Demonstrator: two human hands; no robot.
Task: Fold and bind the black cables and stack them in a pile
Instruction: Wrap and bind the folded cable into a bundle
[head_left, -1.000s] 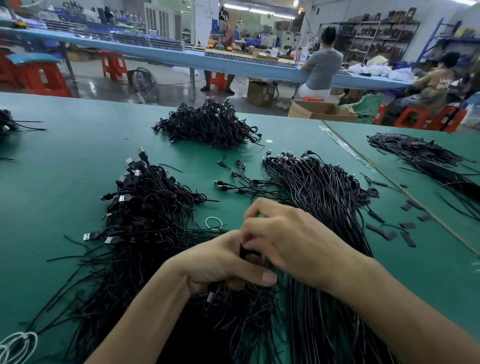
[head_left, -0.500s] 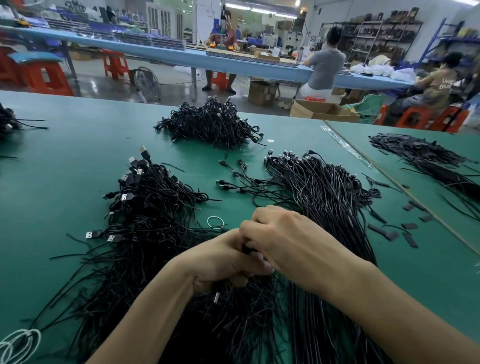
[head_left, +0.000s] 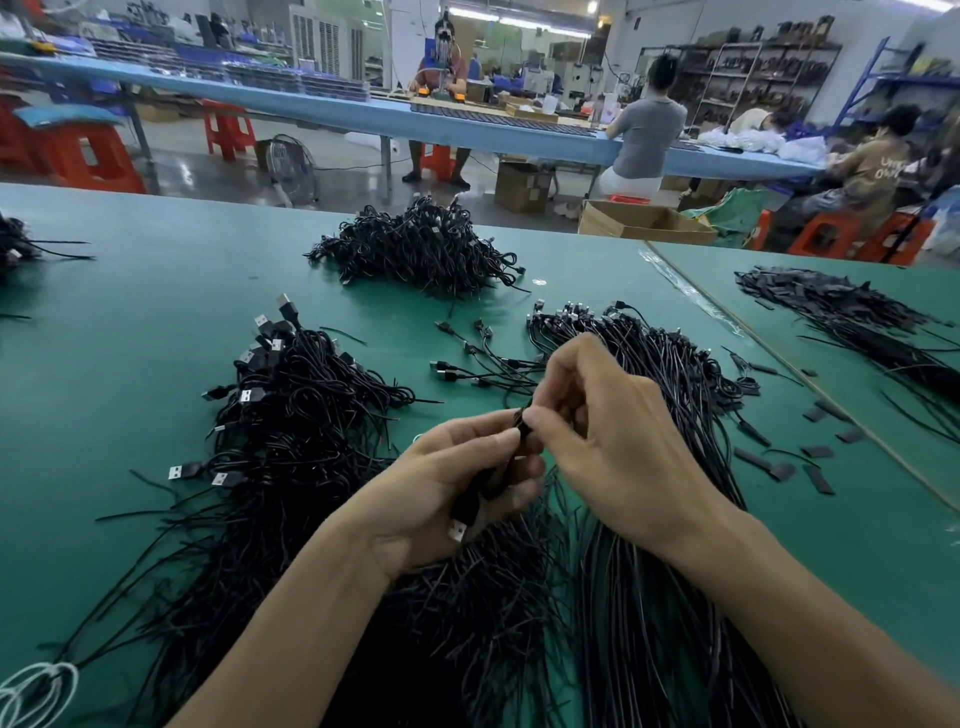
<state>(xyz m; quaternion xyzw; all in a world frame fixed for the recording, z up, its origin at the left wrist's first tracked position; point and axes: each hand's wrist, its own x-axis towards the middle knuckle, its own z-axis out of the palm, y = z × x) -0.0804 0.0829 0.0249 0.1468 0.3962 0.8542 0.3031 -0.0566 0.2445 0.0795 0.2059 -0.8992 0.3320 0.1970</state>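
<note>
My left hand (head_left: 447, 488) grips a folded black cable (head_left: 475, 501), whose silver USB plug pokes out below the palm. My right hand (head_left: 613, 436) pinches the top of that same cable between thumb and fingers. Both hands hover over the green table (head_left: 130, 322). A long sheaf of unfolded black cables (head_left: 649, 519) runs under my right hand. A heap of folded cables with USB plugs (head_left: 301, 410) lies to the left. A further pile of bound cables (head_left: 421, 249) sits at the back.
Loose cables (head_left: 478, 364) lie between the piles. Small black strips (head_left: 779, 467) are scattered at the right, beside a seam in the table. Another black bundle (head_left: 852, 322) lies on the right-hand table. White rings (head_left: 36, 691) sit at the bottom left. People work at a blue bench behind.
Both hands have risen and parted a little. The right hand's fingers now pinch the cable's top, and the cable's plug shows under the left palm.
</note>
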